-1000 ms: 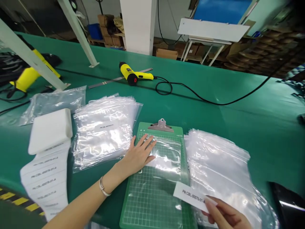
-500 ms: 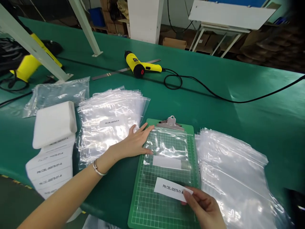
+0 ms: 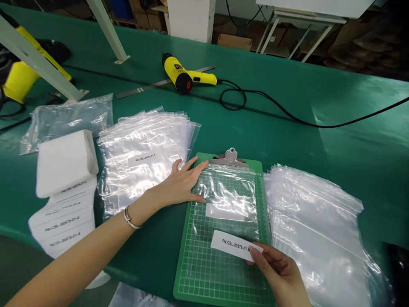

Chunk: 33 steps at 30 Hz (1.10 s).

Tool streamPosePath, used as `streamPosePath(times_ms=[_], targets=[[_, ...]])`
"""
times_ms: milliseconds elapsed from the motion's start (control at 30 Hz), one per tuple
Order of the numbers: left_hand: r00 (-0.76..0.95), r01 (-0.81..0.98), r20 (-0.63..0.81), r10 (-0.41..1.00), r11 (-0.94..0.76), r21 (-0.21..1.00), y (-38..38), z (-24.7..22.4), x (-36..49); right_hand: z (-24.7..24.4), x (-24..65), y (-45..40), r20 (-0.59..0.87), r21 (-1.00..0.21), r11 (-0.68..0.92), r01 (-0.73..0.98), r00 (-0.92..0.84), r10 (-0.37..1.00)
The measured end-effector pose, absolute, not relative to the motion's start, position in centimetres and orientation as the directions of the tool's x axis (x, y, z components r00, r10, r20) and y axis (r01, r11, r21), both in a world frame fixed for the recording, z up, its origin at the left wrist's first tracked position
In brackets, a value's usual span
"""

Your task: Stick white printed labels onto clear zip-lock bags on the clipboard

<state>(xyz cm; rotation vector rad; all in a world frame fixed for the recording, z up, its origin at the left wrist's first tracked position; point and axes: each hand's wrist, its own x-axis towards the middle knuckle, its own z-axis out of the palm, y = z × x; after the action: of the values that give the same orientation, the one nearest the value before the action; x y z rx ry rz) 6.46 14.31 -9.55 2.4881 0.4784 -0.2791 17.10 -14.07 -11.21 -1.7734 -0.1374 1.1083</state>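
Observation:
My right hand [image 3: 281,273] pinches a white printed label [image 3: 234,246] by its right end, above the lower half of a green gridded clipboard [image 3: 220,277]. On that board lies a clear zip bag [image 3: 230,181], with a blank white rectangle [image 3: 225,212] showing across its middle. Fingers spread, my left hand [image 3: 183,183] rests at the bag's upper left edge. Left of the clipboard is a stack of clear bags [image 3: 143,136], the top one bearing a label. Another stack of clear bags [image 3: 316,226] lies to the right.
A folded strip of labels [image 3: 65,164] hangs over the table's front edge at left, near a clear bag [image 3: 73,115]. Further back lie a yellow heat gun [image 3: 179,74] with a looping black cable [image 3: 277,106] and a steel ruler [image 3: 143,88]. A white post [image 3: 108,32] stands at back left.
The label in my right hand has moved slightly up and right relative to the clipboard. My left hand stays on the bag's edge. The whole view has shifted a little.

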Motion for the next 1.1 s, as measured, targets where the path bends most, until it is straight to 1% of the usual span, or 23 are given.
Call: streamPosePath(times_ms=[300, 400, 533, 667, 833, 1033, 1100], targets=[[0.916, 0.389, -0.29, 0.277, -0.792, 0.471, 14.3, -9.3, 6.3, -10.7, 17.3, -13.8, -0.609, -0.788, -0.505, -0.353, 0.571, 0.551], [0.92, 0.365, -0.306, 0.247, -0.824, 0.433, 14.2, -9.2, 6.3, -9.9, 17.1, -13.3, -0.63, -0.772, -0.5, -0.392, 0.575, 0.522], [0.927, 0.33, -0.306, 0.219, -0.863, 0.382, 14.2, -9.3, 6.5, -8.5, 16.7, -12.4, -0.616, -0.784, -0.441, -0.437, 0.638, 0.461], [0.924, 0.333, -0.311, 0.224, -0.871, 0.36, 14.2, -9.4, 6.6, -7.9, 16.7, -11.9, -0.616, -0.785, -0.428, -0.447, 0.629, 0.474], [0.921, 0.324, -0.332, 0.204, -0.876, 0.359, 14.3, -9.1, 6.4, -8.0, 16.7, -12.1, -0.65, -0.759, -0.439, -0.481, 0.595, 0.473], [0.913, 0.312, -0.364, 0.184, -0.889, 0.335, 14.3, -8.9, 6.6, -8.9, 16.9, -13.0, -0.623, -0.777, -0.462, -0.428, 0.631, 0.463], [0.913, 0.306, -0.369, 0.175, -0.892, 0.333, 14.3, -8.9, 6.6, -9.3, 17.1, -13.3, -0.635, -0.768, -0.474, -0.43, 0.608, 0.476]])
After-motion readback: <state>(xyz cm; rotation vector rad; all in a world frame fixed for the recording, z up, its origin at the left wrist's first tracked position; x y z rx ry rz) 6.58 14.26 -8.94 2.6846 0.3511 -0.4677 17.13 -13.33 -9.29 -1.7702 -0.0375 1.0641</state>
